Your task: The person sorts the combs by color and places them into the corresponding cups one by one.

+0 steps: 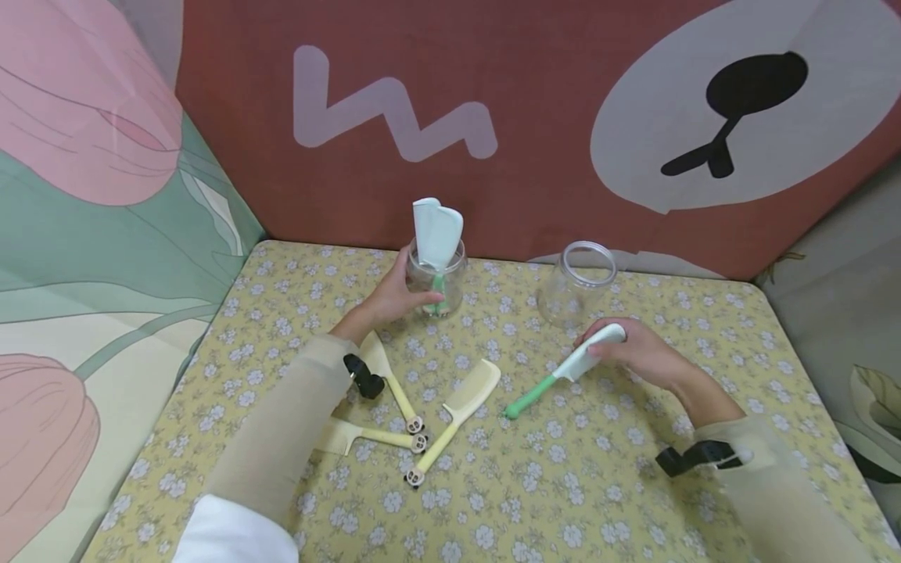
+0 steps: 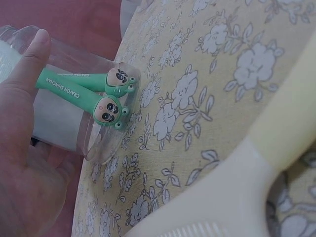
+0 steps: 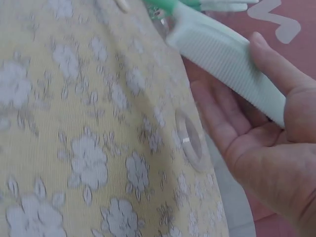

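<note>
Three yellow combs (image 1: pixel 461 410) are lying near on the flowery tablecloth (image 1: pixel 598 485), and the left sleeve is hiding part of two of them. A bit farther, on the right, the right hand (image 1: pixel 637 350) is pinching the pale toothed end of a green-handled comb (image 1: pixel 563 371), thumb on top; the green handle tip is touching the cloth. Far left, the left hand (image 1: pixel 390 297) is wrapping its fingers around a clear jar (image 1: pixel 436 283) holding two more green-handled combs, little cartoon faces at the bottom. Far right, an open clear jar (image 1: pixel 577 283) is standing with nothing showing inside.
</note>
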Demonstrator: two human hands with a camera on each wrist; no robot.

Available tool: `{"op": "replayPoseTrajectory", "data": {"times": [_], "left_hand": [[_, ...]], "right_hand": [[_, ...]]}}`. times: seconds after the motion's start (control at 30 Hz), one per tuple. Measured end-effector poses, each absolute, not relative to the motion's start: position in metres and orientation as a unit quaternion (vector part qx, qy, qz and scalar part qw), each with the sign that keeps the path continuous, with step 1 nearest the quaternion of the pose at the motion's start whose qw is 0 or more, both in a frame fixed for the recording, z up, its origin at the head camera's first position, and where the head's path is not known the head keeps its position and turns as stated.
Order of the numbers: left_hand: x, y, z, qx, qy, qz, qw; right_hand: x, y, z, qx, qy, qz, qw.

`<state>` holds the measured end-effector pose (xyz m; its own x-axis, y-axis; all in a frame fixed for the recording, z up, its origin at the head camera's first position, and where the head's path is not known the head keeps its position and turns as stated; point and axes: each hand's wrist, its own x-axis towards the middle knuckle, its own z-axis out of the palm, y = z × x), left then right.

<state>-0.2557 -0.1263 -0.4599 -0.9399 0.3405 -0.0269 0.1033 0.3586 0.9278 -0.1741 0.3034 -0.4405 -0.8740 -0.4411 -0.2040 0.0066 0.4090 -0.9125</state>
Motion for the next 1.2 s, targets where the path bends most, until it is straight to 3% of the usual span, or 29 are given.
{"op": "replayPoseTrajectory", "data": {"times": [0.23,0.5,0.8,1.2], "left_hand": [[-0.255,-0.126,-0.459,0.135,0.818,0.549,0.108],[-0.255,-0.126,-0.461,0.134,0.817,0.550,0.106],[-0.255,-0.126,-0.460,0.130,0.818,0.550,0.104],[-0.254,-0.126,-0.460,0.129,0.815,0.555,0.105]], "right_hand": [[-0.171,0.297,-0.435,-0.099,0.665,-0.708,0.218],[-0.167,0.288,-0.432,-0.103,0.587,-0.784,0.172],[-0.165,0.282,-0.428,-0.136,0.626,-0.764,0.077],[-0.161,0.274,-0.395,-0.170,0.746,-0.644,0.025]]}}
